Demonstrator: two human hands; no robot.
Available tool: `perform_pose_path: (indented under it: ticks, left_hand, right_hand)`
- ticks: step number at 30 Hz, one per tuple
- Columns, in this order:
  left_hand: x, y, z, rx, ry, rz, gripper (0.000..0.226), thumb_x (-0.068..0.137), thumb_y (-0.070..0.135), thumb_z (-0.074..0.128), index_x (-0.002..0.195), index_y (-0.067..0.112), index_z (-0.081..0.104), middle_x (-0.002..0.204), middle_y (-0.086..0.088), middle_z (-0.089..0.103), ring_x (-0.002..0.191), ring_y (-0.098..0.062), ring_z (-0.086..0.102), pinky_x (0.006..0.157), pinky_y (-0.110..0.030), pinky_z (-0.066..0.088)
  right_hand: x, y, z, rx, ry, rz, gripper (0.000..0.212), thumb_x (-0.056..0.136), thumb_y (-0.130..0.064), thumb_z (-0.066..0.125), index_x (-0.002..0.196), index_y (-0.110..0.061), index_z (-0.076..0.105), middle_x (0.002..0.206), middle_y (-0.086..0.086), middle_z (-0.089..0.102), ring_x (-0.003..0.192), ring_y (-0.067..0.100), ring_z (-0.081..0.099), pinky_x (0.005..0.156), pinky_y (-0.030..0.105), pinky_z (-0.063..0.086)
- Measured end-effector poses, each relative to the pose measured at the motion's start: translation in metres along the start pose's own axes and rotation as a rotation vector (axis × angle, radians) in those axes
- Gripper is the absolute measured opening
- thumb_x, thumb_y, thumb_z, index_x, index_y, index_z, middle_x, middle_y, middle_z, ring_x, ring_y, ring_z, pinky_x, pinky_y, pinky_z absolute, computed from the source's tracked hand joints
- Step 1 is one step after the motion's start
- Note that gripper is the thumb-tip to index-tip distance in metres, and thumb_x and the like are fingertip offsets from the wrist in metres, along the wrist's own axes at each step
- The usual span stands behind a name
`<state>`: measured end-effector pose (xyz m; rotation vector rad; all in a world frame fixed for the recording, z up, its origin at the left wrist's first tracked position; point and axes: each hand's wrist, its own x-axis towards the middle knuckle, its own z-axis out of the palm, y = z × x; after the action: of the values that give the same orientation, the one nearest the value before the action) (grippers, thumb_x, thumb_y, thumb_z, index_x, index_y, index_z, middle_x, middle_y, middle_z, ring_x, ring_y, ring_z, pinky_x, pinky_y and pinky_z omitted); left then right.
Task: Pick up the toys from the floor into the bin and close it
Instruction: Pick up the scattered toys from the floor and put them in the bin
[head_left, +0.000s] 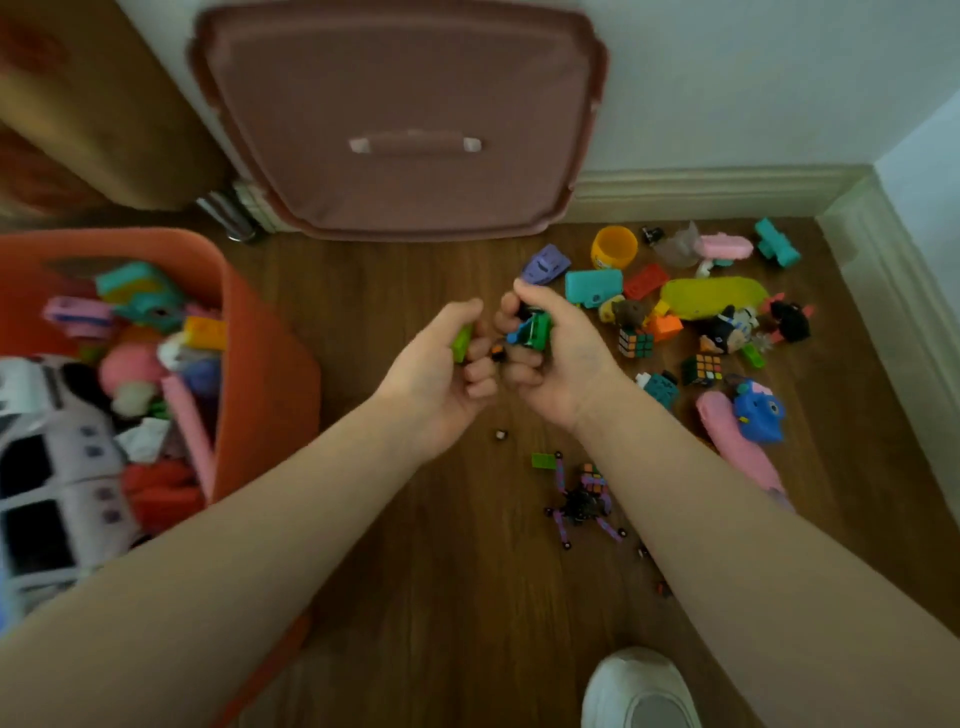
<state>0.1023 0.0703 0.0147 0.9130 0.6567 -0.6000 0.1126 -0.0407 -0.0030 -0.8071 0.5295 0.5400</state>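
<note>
both hands are up over the middle of the floor, nearly touching. the left hand is curled around a small lime green piece; the right hand is clenched on a green and blue toy, maybe with a dark bit tucked in too, though blur makes that hard to tell. the orange bin sits at the left edge of the floor, open and already heaped with toys. its mauve lid leans upright against the far wall.

most of the remaining toys lie toward the far right corner of the floor: a yellow cup, a teal case, two small puzzle cubes, a blue toy camera. a purple jointed toy lies nearer the person's white shoe.

these look like light, hard plastic pieces, easy to scoop several at once; tiny ones likely slip through fingers, so cup them. the jointed toy probably flops, so grab its dark centre. the lid seems stiff; take it by its handle.
</note>
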Motion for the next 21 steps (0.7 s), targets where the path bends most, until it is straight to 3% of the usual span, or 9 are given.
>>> perform_pose_path:
  ticks: [7,11,13,15,16,18,21]
  left_hand:
    - [-0.076,0.073,-0.057,0.042,0.096,0.204,0.025,0.093,0.024,0.045,0.07,0.013,0.048,0.049,0.004,0.038,0.037,-0.006,0.034,0.035,-0.016,0.025]
    - [-0.106,0.085,-0.105,0.084,0.25,0.319,0.023,0.095,0.021,0.044,0.076,0.012,0.053,0.055,-0.002,0.046,0.036,-0.009,0.041,0.038,-0.016,0.03]
    - [-0.115,0.085,-0.135,0.434,0.437,0.394,0.017,0.095,0.023,0.046,0.085,0.016,0.058,0.069,-0.003,0.054,0.051,-0.013,0.051,0.048,-0.022,0.039]
    - [-0.124,0.083,-0.164,0.907,0.575,0.495,0.011,0.094,0.021,0.047,0.094,0.02,0.058,0.08,0.002,0.057,0.07,-0.014,0.054,0.058,-0.022,0.04]
    - [-0.125,0.082,-0.173,1.092,0.59,0.541,0.011,0.092,0.019,0.048,0.098,0.02,0.057,0.089,0.002,0.056,0.082,-0.016,0.053,0.063,-0.019,0.039]
    - [-0.122,0.078,-0.18,1.332,0.595,0.6,0.021,0.089,0.017,0.05,0.109,0.016,0.057,0.111,-0.002,0.051,0.109,-0.023,0.044,0.085,-0.025,0.037]
    - [-0.119,0.075,-0.175,1.392,0.612,0.617,0.033,0.088,0.021,0.049,0.12,0.017,0.053,0.124,-0.005,0.048,0.122,-0.027,0.036,0.102,-0.041,0.03]
  right_hand:
    - [-0.016,0.016,0.118,-0.156,-0.208,0.035,0.03,0.095,-0.028,0.043,0.068,-0.016,0.051,0.054,-0.005,0.046,0.033,0.004,0.026,0.032,0.015,0.014]
    - [-0.018,0.05,0.17,-0.356,-0.178,0.094,0.028,0.095,-0.03,0.047,0.071,-0.017,0.053,0.062,-0.002,0.047,0.037,0.005,0.031,0.032,0.014,0.019]
    - [-0.018,0.073,0.188,-0.527,-0.16,0.138,0.021,0.095,-0.03,0.049,0.085,-0.014,0.06,0.073,0.004,0.055,0.052,0.01,0.046,0.041,0.017,0.035]
    - [-0.013,0.094,0.202,-0.731,-0.158,0.127,0.027,0.096,-0.027,0.048,0.112,-0.01,0.061,0.103,0.011,0.063,0.087,0.02,0.06,0.076,0.032,0.054]
    - [-0.01,0.099,0.204,-0.873,-0.16,0.073,0.031,0.097,-0.027,0.047,0.12,-0.009,0.058,0.115,0.01,0.06,0.103,0.022,0.058,0.09,0.037,0.05]
    - [-0.007,0.101,0.206,-1.19,-0.204,-0.1,0.031,0.098,-0.027,0.043,0.121,-0.011,0.058,0.118,0.003,0.056,0.112,0.02,0.052,0.095,0.035,0.043]
    - [-0.008,0.092,0.2,-1.446,-0.356,-0.331,0.029,0.1,-0.019,0.039,0.12,-0.013,0.059,0.121,0.001,0.059,0.11,0.015,0.054,0.095,0.03,0.044]
